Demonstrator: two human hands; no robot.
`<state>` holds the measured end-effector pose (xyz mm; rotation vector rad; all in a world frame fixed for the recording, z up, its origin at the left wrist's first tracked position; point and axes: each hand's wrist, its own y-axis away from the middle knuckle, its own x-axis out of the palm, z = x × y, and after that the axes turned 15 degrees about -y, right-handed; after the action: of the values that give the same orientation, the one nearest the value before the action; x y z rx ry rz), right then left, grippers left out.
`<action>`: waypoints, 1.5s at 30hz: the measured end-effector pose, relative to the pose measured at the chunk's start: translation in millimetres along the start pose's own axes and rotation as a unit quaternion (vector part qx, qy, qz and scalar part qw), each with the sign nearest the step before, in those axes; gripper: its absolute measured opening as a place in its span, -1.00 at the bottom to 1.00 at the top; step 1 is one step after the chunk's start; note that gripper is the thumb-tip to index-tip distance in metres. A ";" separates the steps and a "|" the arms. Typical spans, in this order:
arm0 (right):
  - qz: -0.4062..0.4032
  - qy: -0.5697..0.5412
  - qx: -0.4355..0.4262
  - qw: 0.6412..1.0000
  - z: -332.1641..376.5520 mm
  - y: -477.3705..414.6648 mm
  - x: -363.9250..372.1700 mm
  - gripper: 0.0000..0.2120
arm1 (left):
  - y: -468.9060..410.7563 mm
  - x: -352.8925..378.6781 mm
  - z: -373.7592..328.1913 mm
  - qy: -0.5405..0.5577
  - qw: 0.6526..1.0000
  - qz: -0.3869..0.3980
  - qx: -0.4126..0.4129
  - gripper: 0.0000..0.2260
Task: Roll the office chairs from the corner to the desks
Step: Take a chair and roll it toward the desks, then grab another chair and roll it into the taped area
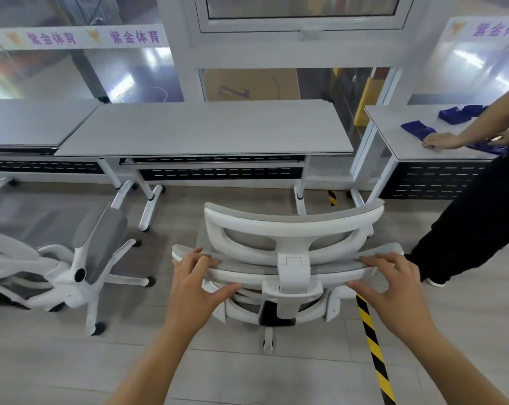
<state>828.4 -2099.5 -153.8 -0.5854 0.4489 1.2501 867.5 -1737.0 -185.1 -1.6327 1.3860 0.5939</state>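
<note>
A white-framed office chair with grey mesh (294, 229) stands right in front of me, its back toward me, facing the grey desk (206, 127). My left hand (193, 285) rests on the left end of the backrest's top edge, fingers straight over it and thumb under the frame. My right hand (393, 287) lies on the right end in the same way, fingers spread. A second matching chair (80, 258) stands at the left in front of the neighbouring desk (28, 121), turned at an angle.
Another person in black (466, 229) stands at the right, with a hand on the right desk (393, 121) among blue cloths (417, 128). A yellow-black tape strip (373, 346) runs along the wooden floor. Glass partitions stand behind the desks.
</note>
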 end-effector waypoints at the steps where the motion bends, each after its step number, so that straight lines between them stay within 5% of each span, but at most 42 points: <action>1: 0.009 0.011 0.008 1.000 1.5 -3.5 -0.6 -0.53 | -2.2 -0.1 0.3 0.001 1.000 0.001 -0.001 -0.53; 8: 0.049 0.093 0.011 0.994 19.2 -20.9 -8.8 -0.53 | -14.0 -8.4 8.0 0.004 1.000 0.027 0.007 -0.54; 12: 0.026 0.020 -0.103 0.994 83.4 -17.9 -38.3 -0.63 | -9.0 -22.5 1.1 0.035 0.999 0.022 0.005 -0.58; 15: 0.136 -0.058 -0.212 0.966 148.3 -31.4 -49.7 -0.78 | 4.2 -28.1 -32.2 0.078 0.991 -0.027 -0.107 -0.53; 17: 0.229 -0.044 -0.269 0.935 173.2 -61.0 -43.2 -0.68 | 8.1 -24.1 -55.2 0.101 0.976 -0.060 -0.181 -0.36; 22: 0.412 0.127 -0.331 0.839 179.2 -126.8 11.2 -0.42 | 8.6 -8.4 -109.3 0.209 0.899 -0.162 -0.351 -0.22; 26: 0.481 0.054 -0.335 0.808 165.4 -132.9 22.5 -0.44 | 14.5 22.8 -149.4 0.288 0.823 -0.154 -0.466 -0.21; 29: 0.495 -0.016 -0.340 0.799 158.2 -137.2 15.9 -0.46 | 6.4 46.0 -173.8 0.339 0.772 -0.169 -0.511 -0.51; 36: 0.491 -0.025 -0.367 0.790 154.0 -145.5 13.6 -0.40 | -3.3 49.8 -194.0 0.333 0.770 -0.178 -0.515 -0.59; 39: 0.457 -0.017 -0.403 0.793 154.1 -142.6 8.4 -0.38 | 5.5 41.9 -201.4 0.336 0.774 -0.162 -0.511 -0.47; 42: 0.449 -0.075 -0.424 0.783 167.0 -110.8 -13.9 -0.35 | 41.0 20.8 -225.5 0.363 0.761 -0.226 -0.488 -0.29; 45: 0.508 -0.129 -0.438 0.730 177.8 -32.6 -35.0 -0.34 | 117.4 -8.2 -260.3 0.328 0.750 -0.323 -0.475 -0.33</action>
<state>850.9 -2019.4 10.4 -0.9823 -0.1748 2.6270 707.1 -1952.2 -87.6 -3.2055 0.7925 0.2851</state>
